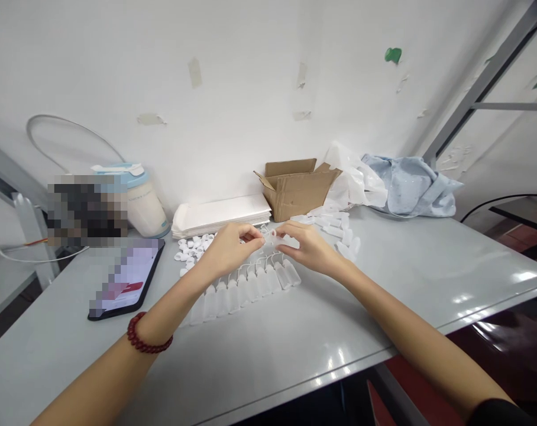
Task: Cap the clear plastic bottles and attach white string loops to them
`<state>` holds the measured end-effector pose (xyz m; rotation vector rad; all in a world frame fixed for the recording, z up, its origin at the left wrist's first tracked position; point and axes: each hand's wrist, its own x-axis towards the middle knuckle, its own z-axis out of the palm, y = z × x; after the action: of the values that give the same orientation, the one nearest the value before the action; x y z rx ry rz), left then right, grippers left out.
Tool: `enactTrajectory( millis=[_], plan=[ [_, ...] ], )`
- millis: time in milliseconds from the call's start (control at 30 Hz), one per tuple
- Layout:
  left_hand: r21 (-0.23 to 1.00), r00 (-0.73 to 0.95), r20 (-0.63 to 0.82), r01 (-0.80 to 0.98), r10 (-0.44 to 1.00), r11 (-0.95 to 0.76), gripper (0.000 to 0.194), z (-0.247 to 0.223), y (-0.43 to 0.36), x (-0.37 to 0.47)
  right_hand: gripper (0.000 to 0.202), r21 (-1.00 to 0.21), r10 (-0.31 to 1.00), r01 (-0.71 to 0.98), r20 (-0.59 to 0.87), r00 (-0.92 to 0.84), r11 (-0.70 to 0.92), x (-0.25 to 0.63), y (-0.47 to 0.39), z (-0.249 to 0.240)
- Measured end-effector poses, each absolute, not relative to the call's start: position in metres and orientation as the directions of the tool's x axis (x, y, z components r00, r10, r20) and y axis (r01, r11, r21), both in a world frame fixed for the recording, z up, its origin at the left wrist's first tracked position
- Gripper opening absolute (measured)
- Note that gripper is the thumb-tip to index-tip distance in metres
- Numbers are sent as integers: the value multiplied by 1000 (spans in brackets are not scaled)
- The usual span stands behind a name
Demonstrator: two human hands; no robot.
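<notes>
My left hand (233, 248) is pinched at the fingertips, close to a thin white loop; what it grips is too small to make out. Facing it, my right hand (310, 245) holds a small frosted plastic bottle (288, 241) between thumb and fingers. Below both hands lies a slanting row of similar frosted bottles (251, 286), each with a thin white curved strand at its upper end. Beyond my right hand are more loose frosted pieces (346, 239). A pile of small white caps (191, 251) sits beside my left hand, partly hidden by it.
A stack of white paper sheets or envelopes (222, 214) and an open cardboard box (299, 192) stand against the wall. Further right are a white plastic bag (355, 177) and light blue cloth (401, 186). At left are a phone (129, 281) and a blue-lidded cup (146, 207).
</notes>
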<state>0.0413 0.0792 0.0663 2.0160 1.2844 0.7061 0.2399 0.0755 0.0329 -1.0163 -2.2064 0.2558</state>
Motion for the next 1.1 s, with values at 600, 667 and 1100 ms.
enactTrajectory(
  millis=[600, 667, 1100],
  plan=[
    [719, 382, 96, 612, 919, -329, 16, 69, 75, 43, 22, -291, 695, 669, 540, -475, 684, 241, 77, 31],
    [719, 383, 92, 613, 919, -327, 16, 68, 74, 45, 24, -279, 690, 671, 539, -483, 687, 241, 76, 31],
    [710, 368, 100, 625, 924, -326, 18, 69, 71, 49, 25, -264, 625, 605, 581, -522, 751, 239, 74, 30]
  ],
)
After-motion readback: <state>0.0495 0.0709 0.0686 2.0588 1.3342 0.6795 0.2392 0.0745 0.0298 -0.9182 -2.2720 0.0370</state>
